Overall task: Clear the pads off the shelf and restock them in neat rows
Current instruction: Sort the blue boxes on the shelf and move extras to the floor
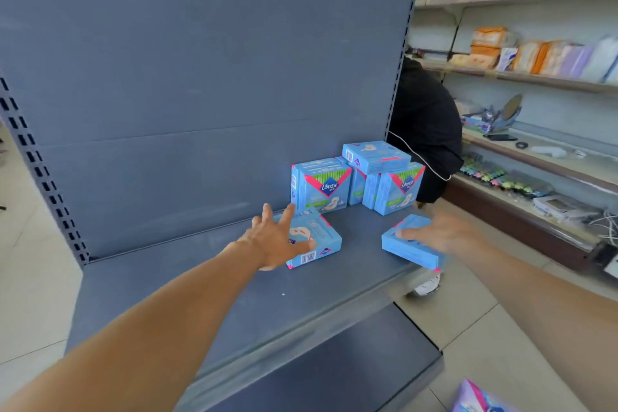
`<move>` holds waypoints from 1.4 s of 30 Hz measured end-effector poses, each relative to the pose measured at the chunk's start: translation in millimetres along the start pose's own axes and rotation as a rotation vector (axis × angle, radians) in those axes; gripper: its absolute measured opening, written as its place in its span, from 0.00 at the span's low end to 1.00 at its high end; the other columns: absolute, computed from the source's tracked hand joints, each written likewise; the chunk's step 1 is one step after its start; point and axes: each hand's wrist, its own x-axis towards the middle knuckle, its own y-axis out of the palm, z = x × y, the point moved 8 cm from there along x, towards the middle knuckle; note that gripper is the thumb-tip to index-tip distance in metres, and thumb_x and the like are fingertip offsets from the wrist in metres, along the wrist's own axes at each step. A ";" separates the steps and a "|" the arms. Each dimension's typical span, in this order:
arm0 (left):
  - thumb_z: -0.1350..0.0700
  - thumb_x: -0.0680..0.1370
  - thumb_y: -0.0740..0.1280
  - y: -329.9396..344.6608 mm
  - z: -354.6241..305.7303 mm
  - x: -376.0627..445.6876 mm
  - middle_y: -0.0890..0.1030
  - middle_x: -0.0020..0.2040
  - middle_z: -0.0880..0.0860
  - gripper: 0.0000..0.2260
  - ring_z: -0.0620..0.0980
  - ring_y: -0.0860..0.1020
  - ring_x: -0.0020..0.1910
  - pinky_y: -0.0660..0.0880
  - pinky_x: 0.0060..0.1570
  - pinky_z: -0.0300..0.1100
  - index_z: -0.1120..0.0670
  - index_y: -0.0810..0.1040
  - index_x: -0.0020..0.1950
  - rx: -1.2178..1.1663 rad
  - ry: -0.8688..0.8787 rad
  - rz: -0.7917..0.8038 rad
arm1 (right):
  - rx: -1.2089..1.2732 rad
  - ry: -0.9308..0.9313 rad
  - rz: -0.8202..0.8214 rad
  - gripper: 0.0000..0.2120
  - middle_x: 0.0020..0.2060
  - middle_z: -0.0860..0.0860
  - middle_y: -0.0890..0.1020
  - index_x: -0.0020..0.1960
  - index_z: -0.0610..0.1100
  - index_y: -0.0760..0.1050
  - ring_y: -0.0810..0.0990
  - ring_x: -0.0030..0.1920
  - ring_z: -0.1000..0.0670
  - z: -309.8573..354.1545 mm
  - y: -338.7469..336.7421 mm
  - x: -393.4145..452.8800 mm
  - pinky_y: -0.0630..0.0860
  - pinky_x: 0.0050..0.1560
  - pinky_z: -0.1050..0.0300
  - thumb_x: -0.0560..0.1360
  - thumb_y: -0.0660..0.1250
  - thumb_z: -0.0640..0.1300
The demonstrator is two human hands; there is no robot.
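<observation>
grey shelf (pixel 200 294): flat pad pack (pixel 314 244) lying face up, left hand (pixel 274 241) spread over its near-left part, fingers straight, thumb along the front edge. second flat pack (pixel 409 246) at the shelf's right end, overhanging the edge, right hand (pixel 441 232) gripping it from the right. behind both, standing packs (pixel 357 184) grouped against the back panel (pixel 200 77), one more lying across their tops. person in black (pixel 423 130) past the shelf end; stocked wall shelves (pixel 535 70) at right.

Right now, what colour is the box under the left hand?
Light blue with pink corners, seen in the head view: box, left hand.
</observation>
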 end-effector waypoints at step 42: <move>0.49 0.80 0.62 -43.1 -25.4 -70.9 0.76 0.57 0.56 0.37 0.54 0.76 0.47 0.72 0.47 0.45 0.49 0.38 0.78 -0.453 0.102 -0.023 | 0.577 -0.271 -0.035 0.23 0.60 0.41 0.76 0.72 0.43 0.57 0.76 0.55 0.41 141.1 23.8 -121.9 0.68 0.48 0.54 0.82 0.54 0.53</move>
